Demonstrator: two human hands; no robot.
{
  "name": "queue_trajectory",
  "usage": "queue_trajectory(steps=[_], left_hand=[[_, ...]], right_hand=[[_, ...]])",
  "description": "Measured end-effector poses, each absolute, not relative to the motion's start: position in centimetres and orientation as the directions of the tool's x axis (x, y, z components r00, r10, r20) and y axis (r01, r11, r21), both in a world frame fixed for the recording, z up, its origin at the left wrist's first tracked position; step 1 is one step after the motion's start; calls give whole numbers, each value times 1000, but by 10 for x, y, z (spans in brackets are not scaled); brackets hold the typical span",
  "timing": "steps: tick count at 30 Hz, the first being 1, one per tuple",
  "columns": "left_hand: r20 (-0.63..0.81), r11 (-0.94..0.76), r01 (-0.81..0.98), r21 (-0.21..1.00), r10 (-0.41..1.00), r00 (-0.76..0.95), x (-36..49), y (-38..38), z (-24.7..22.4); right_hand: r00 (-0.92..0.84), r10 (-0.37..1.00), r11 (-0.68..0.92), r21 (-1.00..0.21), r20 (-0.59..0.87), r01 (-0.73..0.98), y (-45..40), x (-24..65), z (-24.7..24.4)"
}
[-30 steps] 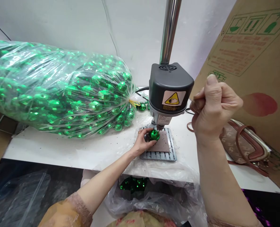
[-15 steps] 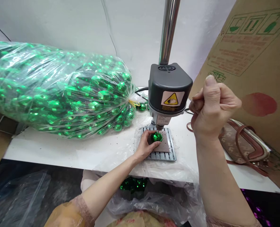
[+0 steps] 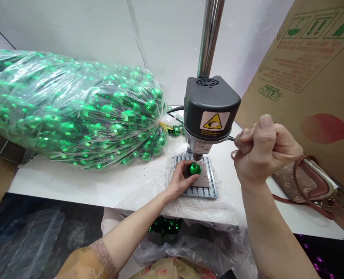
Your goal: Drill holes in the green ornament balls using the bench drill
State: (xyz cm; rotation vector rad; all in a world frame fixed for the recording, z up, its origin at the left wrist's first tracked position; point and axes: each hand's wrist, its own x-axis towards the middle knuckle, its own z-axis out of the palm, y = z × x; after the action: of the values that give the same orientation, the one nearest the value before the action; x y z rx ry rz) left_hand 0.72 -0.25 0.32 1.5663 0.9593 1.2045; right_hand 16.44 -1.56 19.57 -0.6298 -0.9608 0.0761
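Note:
A shiny green faceted ball point(image 3: 194, 168) sits on a brown pad point(image 3: 204, 181) over the slotted metal base point(image 3: 214, 190) of a drill press point(image 3: 211, 100). My left hand point(image 3: 181, 180) pinches the ball from the left, thumb in front and fingers behind. The drill's tip meets the top of the ball, directly under the black motor housing with its yellow warning sticker. My right hand point(image 3: 264, 149) is raised to the right of the housing, its fingers wrapped round the press lever point(image 3: 231, 138), which is mostly hidden by the fist.
A big clear bag of green balls point(image 3: 81, 116), tied with a yellow band, lies on the white table point(image 3: 81, 186) at the left. A brown handbag point(image 3: 305, 182) and a large cardboard box point(image 3: 308, 85) stand at the right. Loose plastic hangs over the front edge.
My right fist has moved down slightly. My left hand still holds the ball under the drill. The whole view has shifted a little.

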Motion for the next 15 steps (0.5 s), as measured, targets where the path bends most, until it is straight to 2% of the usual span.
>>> queue_trajectory(steps=[15], left_hand=[[275, -286, 25, 958, 937, 215, 9, -4, 2]], right_hand=[[534, 95, 907, -294, 840, 302, -12, 167, 162]])
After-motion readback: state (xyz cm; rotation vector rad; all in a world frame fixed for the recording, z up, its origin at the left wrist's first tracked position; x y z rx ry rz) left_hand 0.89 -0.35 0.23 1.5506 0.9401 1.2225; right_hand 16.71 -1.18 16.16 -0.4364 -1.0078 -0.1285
